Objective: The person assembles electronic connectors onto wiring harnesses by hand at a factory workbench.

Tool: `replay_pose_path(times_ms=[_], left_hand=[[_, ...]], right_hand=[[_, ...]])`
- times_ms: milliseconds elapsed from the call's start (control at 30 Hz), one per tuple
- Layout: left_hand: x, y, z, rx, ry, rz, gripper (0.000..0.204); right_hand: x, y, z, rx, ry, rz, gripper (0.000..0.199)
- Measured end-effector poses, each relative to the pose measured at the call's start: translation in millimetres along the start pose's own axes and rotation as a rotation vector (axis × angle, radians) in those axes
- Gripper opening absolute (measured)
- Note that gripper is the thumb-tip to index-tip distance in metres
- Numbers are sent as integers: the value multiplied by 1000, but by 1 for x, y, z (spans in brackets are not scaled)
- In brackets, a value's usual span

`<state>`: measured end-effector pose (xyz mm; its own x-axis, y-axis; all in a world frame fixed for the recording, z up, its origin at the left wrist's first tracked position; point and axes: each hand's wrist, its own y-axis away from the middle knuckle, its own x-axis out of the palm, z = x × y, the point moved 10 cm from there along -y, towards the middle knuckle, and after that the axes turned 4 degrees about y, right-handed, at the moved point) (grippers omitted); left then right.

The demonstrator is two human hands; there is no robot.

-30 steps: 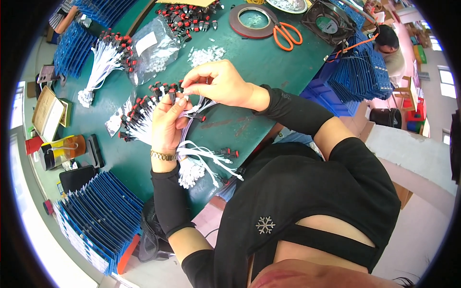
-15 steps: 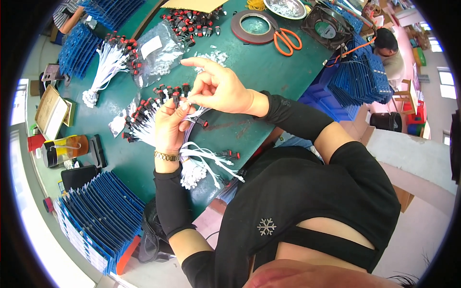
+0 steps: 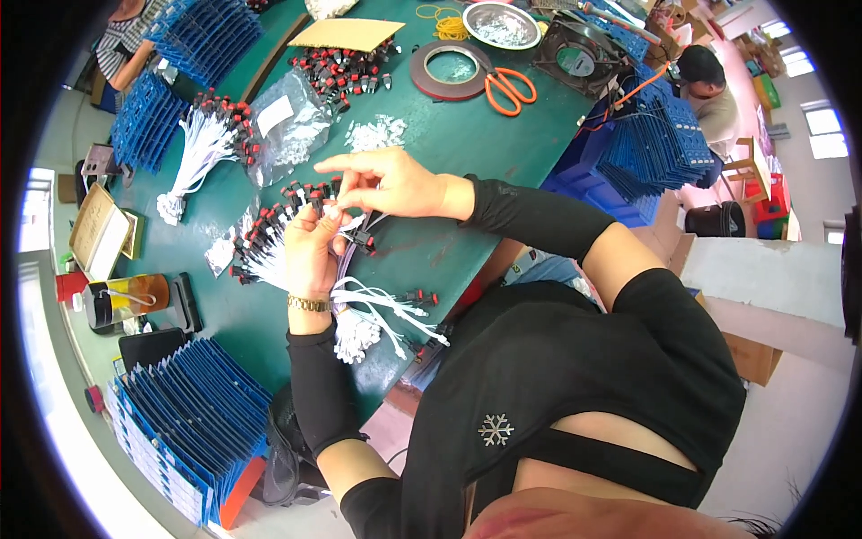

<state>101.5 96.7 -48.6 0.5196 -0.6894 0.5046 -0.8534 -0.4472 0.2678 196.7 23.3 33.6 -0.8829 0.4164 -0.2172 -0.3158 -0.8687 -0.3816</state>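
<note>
Left hand (image 3: 310, 250) over diagonal white cables (image 3: 263, 267), red-black ends (image 3: 266, 218) away and left.

White wires (image 3: 260, 264) part-hidden behind left hand (image 3: 311, 253), centre; striped-shirt person (image 3: 123, 47) cut off, upper left; clear bits (image 3: 375, 134), upper middle, too tiny.

White cables (image 3: 263, 262), red-black connectors (image 3: 253, 231), green table (image 3: 462, 135).
</note>
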Motion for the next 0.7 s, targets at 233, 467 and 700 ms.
replay_pose_path(times_ms=[233, 467, 700], left_hand=[[8, -1, -3, 4, 9, 5, 12], [8, -1, -1, -24, 68, 0, 14], [5, -2, -1, 19, 67, -3, 12]], right_hand=[[-91, -32, -52, 148, 733, -195, 15], [-82, -38, -73, 268, 961, -73, 13], [-79, -33, -30, -11, 573, -226, 10]])
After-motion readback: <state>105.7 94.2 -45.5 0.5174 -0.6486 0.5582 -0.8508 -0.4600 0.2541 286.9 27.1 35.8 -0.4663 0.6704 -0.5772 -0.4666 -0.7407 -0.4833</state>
